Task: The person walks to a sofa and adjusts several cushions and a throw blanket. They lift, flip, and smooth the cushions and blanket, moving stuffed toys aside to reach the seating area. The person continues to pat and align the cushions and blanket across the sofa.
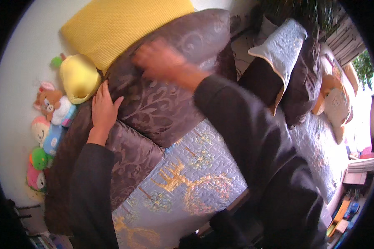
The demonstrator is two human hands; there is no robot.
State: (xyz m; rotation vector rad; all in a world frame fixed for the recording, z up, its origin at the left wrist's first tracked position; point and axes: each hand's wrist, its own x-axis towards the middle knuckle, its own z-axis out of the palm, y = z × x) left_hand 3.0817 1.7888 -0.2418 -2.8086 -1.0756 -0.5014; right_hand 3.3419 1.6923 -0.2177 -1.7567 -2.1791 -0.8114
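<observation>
My left hand [104, 109] lies with thumb apart on the top of the dark brown sofa backrest [78, 137], beside a large brown cushion [162, 115] with a leafy scroll pattern. Its fingertips reach close to a round yellow plush toy [79, 79]. My right hand [162, 60] is blurred above the cushion's upper part, so its fingers cannot be made out clearly. A second brown patterned cushion [134, 152] leans against the backrest nearer to me. Both cushions meet the grey quilted seat cover [180, 174], which bears trees and golden deer.
Several plush toys [51, 133] line the backrest by the white wall [18, 93]. A yellow textured cushion [124, 28] stands behind the brown one. At right, a grey quilted cover [277, 46] drapes over a sofa arm, with more cushions [302, 84] beyond it.
</observation>
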